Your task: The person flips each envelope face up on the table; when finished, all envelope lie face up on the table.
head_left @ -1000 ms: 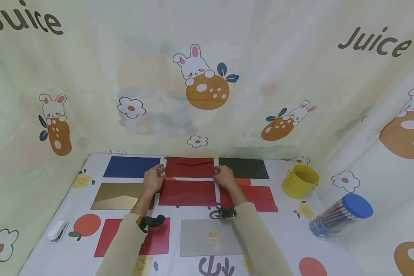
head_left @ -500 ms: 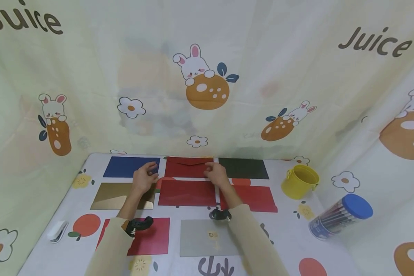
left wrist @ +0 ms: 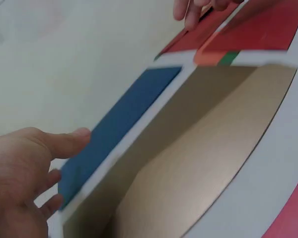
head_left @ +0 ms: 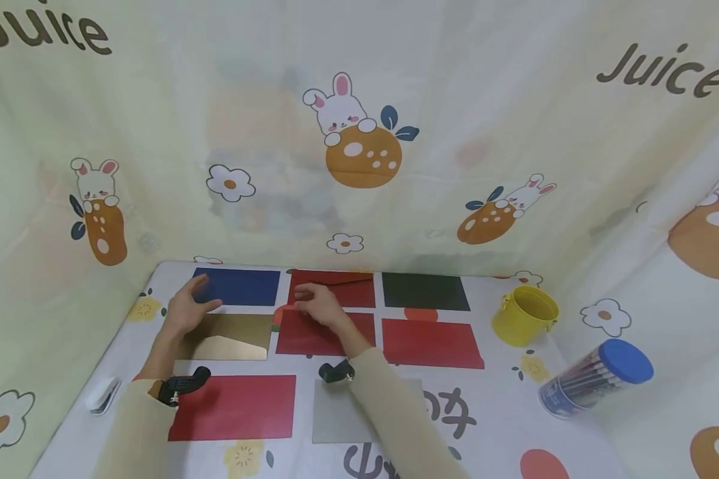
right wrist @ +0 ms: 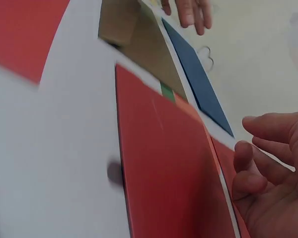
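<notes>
Nearest me, below both wrists, a red envelope (head_left: 234,407) and a grey envelope (head_left: 341,416) lie flat in the front row, the grey one partly under my right sleeve. Just ahead of them my left hand (head_left: 187,307) hovers over the seam between the gold envelope (head_left: 230,336) and the blue envelope (head_left: 239,287), fingers spread and loose, gripping nothing. My right hand (head_left: 316,306) sits to its right, over the gap between the middle red envelope (head_left: 311,336) and the dark red envelope (head_left: 341,287) beyond it; its fingers are loosely curled and I see nothing pinched in them. The envelopes lie in neat rows with white gaps between, which I judge keeps each one reachable by an edge.

Right of my right hand lie another red envelope (head_left: 431,342) and, farther back, a black envelope (head_left: 425,291). Well to the right stand a yellow bucket (head_left: 524,314) and a blue-lidded tub of pens (head_left: 593,379). Left of my left wrist lies a small white object (head_left: 103,396).

The left wrist view shows the thumb lifted clear above the blue envelope's edge, which the head view leaves unclear. The right wrist view shows bare air under the curled fingers (right wrist: 256,168).
</notes>
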Demonstrator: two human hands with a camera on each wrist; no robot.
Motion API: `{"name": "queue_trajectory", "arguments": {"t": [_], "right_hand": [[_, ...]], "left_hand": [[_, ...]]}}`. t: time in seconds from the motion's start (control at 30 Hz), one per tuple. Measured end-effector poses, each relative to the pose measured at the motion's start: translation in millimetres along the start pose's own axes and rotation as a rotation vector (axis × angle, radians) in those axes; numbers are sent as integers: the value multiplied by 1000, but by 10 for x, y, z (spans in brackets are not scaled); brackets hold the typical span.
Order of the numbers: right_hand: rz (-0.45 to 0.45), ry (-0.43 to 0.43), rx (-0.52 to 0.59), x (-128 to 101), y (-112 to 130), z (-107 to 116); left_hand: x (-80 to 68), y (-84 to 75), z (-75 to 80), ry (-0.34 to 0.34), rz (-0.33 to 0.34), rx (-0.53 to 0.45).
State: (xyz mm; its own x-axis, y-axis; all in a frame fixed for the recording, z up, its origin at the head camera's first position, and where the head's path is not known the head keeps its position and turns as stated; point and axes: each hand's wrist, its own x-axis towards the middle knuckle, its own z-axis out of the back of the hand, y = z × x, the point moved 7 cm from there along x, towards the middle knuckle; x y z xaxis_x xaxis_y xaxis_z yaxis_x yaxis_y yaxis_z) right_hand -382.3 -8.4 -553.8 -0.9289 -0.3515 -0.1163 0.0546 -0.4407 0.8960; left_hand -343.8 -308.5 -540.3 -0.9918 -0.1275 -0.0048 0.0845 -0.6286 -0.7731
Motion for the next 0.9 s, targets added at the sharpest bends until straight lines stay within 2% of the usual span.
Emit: {"name": "queue_trajectory", "arguments": {"t": [0.17, 0.3, 0.47, 0.63, 0.77, 0.9], "right_hand": [[-22, 88, 83, 63, 73, -265], [-41, 140, 153, 84, 101, -390], [-66, 157, 227, 108, 92, -445], [-78, 165, 340, 148, 61, -449], [-78, 158, 401, 169, 49, -433], [-88, 145, 415, 164, 40, -419]], "left_hand": [[-18, 298, 108, -24, 106, 45], [-26, 403, 132, -34, 137, 86], [-8, 412, 131, -37, 130, 62], [10, 418, 121, -48, 157, -41], [0, 441, 137, -89, 193, -126], [-38, 457, 180, -151, 205, -153]]}}
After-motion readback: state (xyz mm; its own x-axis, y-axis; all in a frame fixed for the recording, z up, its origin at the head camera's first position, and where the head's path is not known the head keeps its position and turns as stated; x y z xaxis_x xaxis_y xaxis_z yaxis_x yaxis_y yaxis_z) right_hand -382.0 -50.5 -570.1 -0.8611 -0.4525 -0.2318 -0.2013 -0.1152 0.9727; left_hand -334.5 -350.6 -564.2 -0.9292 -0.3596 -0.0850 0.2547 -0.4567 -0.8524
